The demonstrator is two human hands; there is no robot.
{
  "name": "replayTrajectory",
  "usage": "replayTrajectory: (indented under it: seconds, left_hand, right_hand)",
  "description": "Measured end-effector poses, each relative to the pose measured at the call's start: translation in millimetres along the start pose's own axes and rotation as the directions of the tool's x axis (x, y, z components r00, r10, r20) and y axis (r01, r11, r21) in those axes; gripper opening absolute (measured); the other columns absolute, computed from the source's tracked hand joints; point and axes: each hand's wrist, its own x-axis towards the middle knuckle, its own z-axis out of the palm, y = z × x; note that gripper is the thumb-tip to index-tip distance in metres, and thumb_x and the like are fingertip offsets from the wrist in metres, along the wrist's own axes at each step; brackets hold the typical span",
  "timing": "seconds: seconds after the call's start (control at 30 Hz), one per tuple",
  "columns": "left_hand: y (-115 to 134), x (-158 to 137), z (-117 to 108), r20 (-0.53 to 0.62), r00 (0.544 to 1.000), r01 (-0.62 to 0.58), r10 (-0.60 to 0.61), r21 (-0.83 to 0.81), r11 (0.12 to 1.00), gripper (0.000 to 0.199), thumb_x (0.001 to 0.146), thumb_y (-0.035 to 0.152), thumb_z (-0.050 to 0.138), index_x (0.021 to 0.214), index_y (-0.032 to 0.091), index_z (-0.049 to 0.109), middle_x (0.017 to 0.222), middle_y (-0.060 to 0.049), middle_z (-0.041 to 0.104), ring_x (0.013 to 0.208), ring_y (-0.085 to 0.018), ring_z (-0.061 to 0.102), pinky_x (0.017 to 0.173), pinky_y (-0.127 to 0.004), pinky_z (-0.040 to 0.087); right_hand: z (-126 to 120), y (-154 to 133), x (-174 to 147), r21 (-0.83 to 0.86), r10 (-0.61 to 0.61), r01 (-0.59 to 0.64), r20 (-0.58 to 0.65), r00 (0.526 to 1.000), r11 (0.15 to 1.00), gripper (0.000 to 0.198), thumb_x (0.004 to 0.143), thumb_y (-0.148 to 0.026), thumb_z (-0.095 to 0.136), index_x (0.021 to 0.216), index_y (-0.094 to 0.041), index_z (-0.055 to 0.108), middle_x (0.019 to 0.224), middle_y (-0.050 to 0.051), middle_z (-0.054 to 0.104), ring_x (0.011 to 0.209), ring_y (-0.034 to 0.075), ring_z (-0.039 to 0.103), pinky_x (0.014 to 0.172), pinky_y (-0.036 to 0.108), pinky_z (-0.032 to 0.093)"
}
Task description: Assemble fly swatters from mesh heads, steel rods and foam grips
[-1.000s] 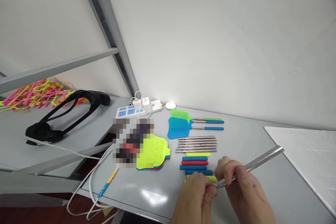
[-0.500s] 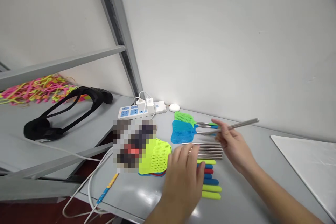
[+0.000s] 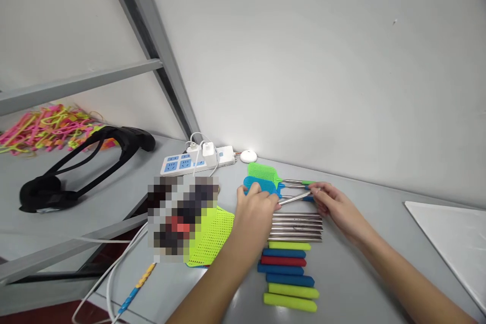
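A thin metal rod [image 3: 294, 199] slants between my two hands. My left hand [image 3: 255, 212] is closed around its left end, over a blue fly swatter [image 3: 260, 183]. My right hand [image 3: 331, 199] pinches the right end beside the swatter handles. Behind them lies a green fly swatter [image 3: 262, 172] with a metal shaft. Several more metal rods [image 3: 298, 226] lie in a row just below the held one. Nearer to me is a column of coloured handles [image 3: 290, 279] in yellow-green, blue and red. Left of my forearm rests a yellow-green swatter head [image 3: 212, 238], partly covered by a blurred patch.
A power strip [image 3: 178, 163] with white plugs and a white round device [image 3: 248, 156] stand by the wall. White cables [image 3: 114, 268] run off the table's left edge. On the left shelf are a black headset [image 3: 87, 167] and colourful cords [image 3: 49, 129]. A white sheet [image 3: 451, 243] lies right.
My left hand has moved up from the handles and rods to the left end of the rod. My right hand has lowered the rod, which pointed up to the right before.
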Motion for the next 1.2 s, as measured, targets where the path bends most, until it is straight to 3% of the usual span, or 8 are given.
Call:
replayTrajectory:
  seconds: [0.13, 0.3, 0.4, 0.67, 0.8, 0.9, 1.0, 1.2]
  left_hand:
    - [-3, 0, 1, 0.027, 1.000, 0.005, -0.006, 0.054, 0.999, 0.026, 0.094, 0.015, 0.053, 0.073, 0.023, 0.066, 0.078, -0.005, 0.065, 0.090, -0.025, 0.047, 0.089, -0.049, 0.029]
    - [0, -3, 4, 0.060, 0.998, 0.016, -0.023, 0.111, 0.994, 0.023, 0.092, 0.018, 0.056, 0.074, 0.023, 0.069, 0.088, -0.007, 0.063, 0.093, -0.027, 0.047, 0.078, -0.044, 0.033]
    - [4, -4, 3, 0.060, 0.997, 0.032, -0.041, 0.143, 0.989, 0.022, 0.091, 0.013, 0.055, 0.077, 0.021, 0.070, 0.089, -0.010, 0.062, 0.094, -0.028, 0.047, 0.075, -0.043, 0.034]
    - [2, -13, -10, -0.016, 0.997, 0.081, -0.079, 0.132, 0.988, 0.019, 0.095, 0.023, 0.052, 0.106, 0.022, 0.068, 0.114, -0.010, 0.063, 0.104, -0.030, 0.050, 0.083, -0.047, 0.038]
    - [-9, -9, -22, -0.241, 0.951, 0.156, -0.194, -0.167, 0.974, 0.053, 0.094, 0.033, 0.058, 0.144, 0.024, 0.042, 0.147, -0.014, 0.042, 0.129, -0.034, 0.040, 0.104, -0.053, 0.031]
    - [-17, 2, -30, -0.203, 0.873, 0.193, -0.444, -0.692, 0.696, 0.062, 0.094, 0.043, 0.056, 0.148, 0.023, 0.033, 0.141, -0.015, 0.049, 0.125, -0.030, 0.049, 0.103, -0.046, 0.038]
    - [-20, 2, -41, -0.026, 0.863, 0.203, -0.505, -0.897, 0.394, 0.047, 0.094, 0.048, 0.052, 0.129, 0.017, 0.053, 0.097, -0.009, 0.068, 0.082, -0.022, 0.066, 0.075, -0.035, 0.051]
    - [-10, -59, -61, -0.087, 0.824, 0.163, -0.560, -0.910, 0.381, 0.023, 0.093, 0.041, 0.056, 0.095, 0.020, 0.063, 0.085, -0.003, 0.067, 0.077, -0.017, 0.062, 0.069, -0.025, 0.050]
  right_hand:
    - [-23, 3, 1, -0.300, -0.098, 0.090, -0.012, 0.995, 0.950, 0.026, 0.087, -0.048, 0.063, 0.094, -0.024, 0.064, 0.074, -0.001, 0.050, 0.069, 0.017, 0.046, 0.064, 0.031, 0.038]
    - [-13, 1, 7, -0.824, -0.345, 0.383, 0.246, 0.906, 0.419, 0.023, 0.098, -0.033, 0.046, 0.097, -0.023, 0.067, 0.096, 0.008, 0.061, 0.090, 0.025, 0.057, 0.078, 0.039, 0.044]
    - [3, -3, 19, -0.835, -0.357, 0.456, 0.343, 0.869, 0.308, 0.019, 0.097, -0.030, 0.051, 0.102, -0.023, 0.067, 0.099, 0.009, 0.061, 0.095, 0.027, 0.055, 0.080, 0.041, 0.043]
    - [22, -19, 30, -0.793, -0.327, 0.558, 0.475, 0.817, 0.243, 0.011, 0.096, -0.020, 0.050, 0.089, -0.020, 0.059, 0.089, 0.007, 0.064, 0.084, 0.023, 0.058, 0.079, 0.038, 0.042]
    - [14, -42, 16, -0.789, -0.331, 0.560, 0.474, 0.816, 0.252, 0.022, 0.102, -0.025, 0.035, 0.107, -0.020, 0.055, 0.087, 0.007, 0.067, 0.076, 0.021, 0.061, 0.069, 0.034, 0.043]
    - [9, -65, 5, -0.782, -0.355, 0.569, 0.472, 0.807, 0.254, 0.028, 0.103, -0.037, 0.035, 0.112, -0.023, 0.058, 0.092, 0.007, 0.069, 0.078, 0.022, 0.063, 0.065, 0.033, 0.042]
    - [9, -83, -9, -0.765, -0.405, 0.581, 0.456, 0.793, 0.277, 0.030, 0.101, -0.042, 0.038, 0.103, -0.028, 0.064, 0.088, 0.004, 0.070, 0.071, 0.021, 0.064, 0.061, 0.032, 0.042]
    - [24, -86, -39, -0.570, -0.275, 0.623, 0.579, 0.767, 0.535, 0.029, 0.102, -0.035, 0.037, 0.085, -0.027, 0.060, 0.073, 0.000, 0.064, 0.063, 0.018, 0.058, 0.058, 0.030, 0.042]
